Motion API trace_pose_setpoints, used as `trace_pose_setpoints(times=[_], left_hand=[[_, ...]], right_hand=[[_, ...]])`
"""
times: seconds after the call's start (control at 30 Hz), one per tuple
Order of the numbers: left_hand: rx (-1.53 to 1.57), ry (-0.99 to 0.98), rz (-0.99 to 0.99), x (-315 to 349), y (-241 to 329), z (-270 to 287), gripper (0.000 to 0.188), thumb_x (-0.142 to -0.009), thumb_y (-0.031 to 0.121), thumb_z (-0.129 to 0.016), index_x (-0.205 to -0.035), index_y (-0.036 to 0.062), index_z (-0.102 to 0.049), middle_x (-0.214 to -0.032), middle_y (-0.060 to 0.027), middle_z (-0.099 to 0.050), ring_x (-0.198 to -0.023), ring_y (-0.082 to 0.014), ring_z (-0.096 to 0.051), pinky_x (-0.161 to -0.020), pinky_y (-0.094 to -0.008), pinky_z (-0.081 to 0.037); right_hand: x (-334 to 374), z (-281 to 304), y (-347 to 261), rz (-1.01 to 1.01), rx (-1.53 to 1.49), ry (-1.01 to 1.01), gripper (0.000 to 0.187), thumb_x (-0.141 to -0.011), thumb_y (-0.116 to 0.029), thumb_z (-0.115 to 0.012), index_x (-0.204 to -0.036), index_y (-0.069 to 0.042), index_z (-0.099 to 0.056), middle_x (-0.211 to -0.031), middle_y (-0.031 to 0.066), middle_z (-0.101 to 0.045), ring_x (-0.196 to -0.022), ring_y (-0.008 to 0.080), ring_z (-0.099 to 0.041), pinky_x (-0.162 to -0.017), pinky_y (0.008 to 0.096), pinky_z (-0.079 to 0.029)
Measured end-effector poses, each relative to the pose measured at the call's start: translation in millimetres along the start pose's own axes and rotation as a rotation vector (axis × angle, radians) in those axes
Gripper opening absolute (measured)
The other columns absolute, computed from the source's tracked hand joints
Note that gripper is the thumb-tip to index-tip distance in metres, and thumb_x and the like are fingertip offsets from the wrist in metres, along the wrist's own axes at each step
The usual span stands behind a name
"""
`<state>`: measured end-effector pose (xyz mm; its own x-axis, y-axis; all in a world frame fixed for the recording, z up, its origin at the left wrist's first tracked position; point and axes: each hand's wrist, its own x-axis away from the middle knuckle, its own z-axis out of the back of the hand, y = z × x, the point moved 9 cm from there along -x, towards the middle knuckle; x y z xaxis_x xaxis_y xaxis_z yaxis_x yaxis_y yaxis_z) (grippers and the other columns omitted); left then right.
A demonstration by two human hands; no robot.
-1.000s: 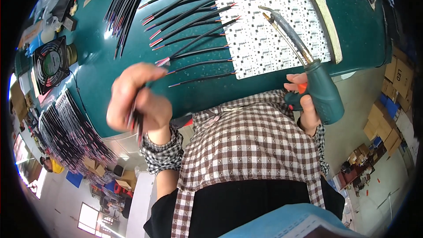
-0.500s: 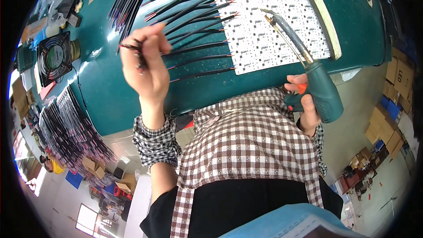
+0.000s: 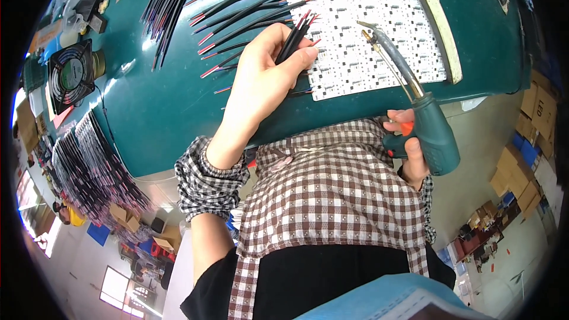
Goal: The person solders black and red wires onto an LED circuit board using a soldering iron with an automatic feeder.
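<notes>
My left hand [image 3: 258, 77] is closed around a small bundle of black cables [image 3: 290, 44], their red and white bared ends pointing away from me. It hovers over the left edge of a white circuit board sheet [image 3: 379, 56] dotted with small dark components. Several black cables [image 3: 228, 18] lie side by side with their right ends on that edge; the hand hides some. My right hand [image 3: 415, 154] grips a green soldering gun [image 3: 437, 136], a finger beside its orange trigger. The gun's bent metal tip [image 3: 367, 25] is above the sheet, apart from the cables.
A pale yellow curved strip [image 3: 435, 24] lies along the sheet's right side. More cables [image 3: 172, 6] are heaped on the green table [image 3: 160, 121] at the far left. A black fan [image 3: 72, 76] stands at the left, and long cable bundles [image 3: 98, 163] hang beyond the table's left edge.
My left hand has swung right, from over the cables' loose ends to the sheet's left edge, holding the bundle. The soldering gun has shifted slightly toward me and right.
</notes>
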<state>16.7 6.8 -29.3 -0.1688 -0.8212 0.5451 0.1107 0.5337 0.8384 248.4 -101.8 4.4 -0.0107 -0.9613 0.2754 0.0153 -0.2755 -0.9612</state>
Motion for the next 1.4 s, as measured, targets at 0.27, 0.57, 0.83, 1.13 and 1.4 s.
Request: trace_pose_setpoints(times=[0.27, 0.57, 0.83, 1.13, 1.4], left_hand=[[-0.024, 0.068, -0.051, 18, 16, 2, 0.016, -0.084, 0.012, -0.071, -0.092, -0.0014, -0.067, -0.072, -0.0001, -0.063, -0.057, -0.0041, -0.050, -0.052, -0.0194, -0.039], [-0.411, 0.204, -0.318, -3, 27, 1, 0.012, -0.078, 0.010, -0.065, -0.079, -0.0012, -0.062, -0.065, -0.0078, -0.063, -0.055, -0.0141, -0.057, -0.056, -0.0276, -0.045], [-0.462, 0.242, -0.331, -6, 27, -1, 0.014, -0.073, 0.013, -0.063, -0.075, -0.0007, -0.058, -0.067, -0.0104, -0.064, -0.058, -0.0260, -0.061, -0.058, -0.0347, -0.047], [-0.471, 0.252, -0.307, -5, 28, -1, 0.014, -0.072, 0.013, -0.064, -0.073, 0.0001, -0.059, -0.067, -0.0110, -0.064, -0.060, -0.0258, -0.063, -0.059, -0.0337, -0.048], [-0.465, 0.273, -0.302, -7, 26, -1, 0.015, -0.070, 0.014, -0.065, -0.073, 0.0003, -0.061, -0.066, -0.0112, -0.064, -0.062, -0.0284, -0.064, -0.060, -0.0348, -0.049]], right_hand=[[0, 3, 1, -0.005, 0.000, 0.004, 0.062, -0.088, -0.044, -0.061, -0.119, 0.009, -0.050, -0.111, 0.0185, -0.056, -0.109, 0.0301, -0.058, -0.083, 0.0385, -0.056], [4, 1, 7, -0.058, -0.068, -0.030, 0.068, -0.084, -0.044, -0.070, -0.129, 0.002, -0.048, -0.119, 0.0129, -0.056, -0.114, 0.0290, -0.057, -0.090, 0.0377, -0.052], [4, 1, 8, -0.139, -0.093, 0.029, 0.072, -0.078, -0.046, -0.076, -0.125, 0.002, -0.050, -0.116, 0.0118, -0.056, -0.111, 0.0280, -0.059, -0.088, 0.0366, -0.053], [3, -1, 3, -0.163, -0.061, 0.029, 0.070, -0.075, -0.045, -0.079, -0.118, 0.003, -0.054, -0.112, 0.0119, -0.056, -0.106, 0.0266, -0.061, -0.086, 0.0359, -0.055], [11, 0, 4, -0.111, -0.039, -0.024, 0.069, -0.079, -0.033, -0.078, -0.125, 0.009, -0.048, -0.111, 0.0169, -0.061, -0.104, 0.0260, -0.063, -0.088, 0.0368, -0.054]])
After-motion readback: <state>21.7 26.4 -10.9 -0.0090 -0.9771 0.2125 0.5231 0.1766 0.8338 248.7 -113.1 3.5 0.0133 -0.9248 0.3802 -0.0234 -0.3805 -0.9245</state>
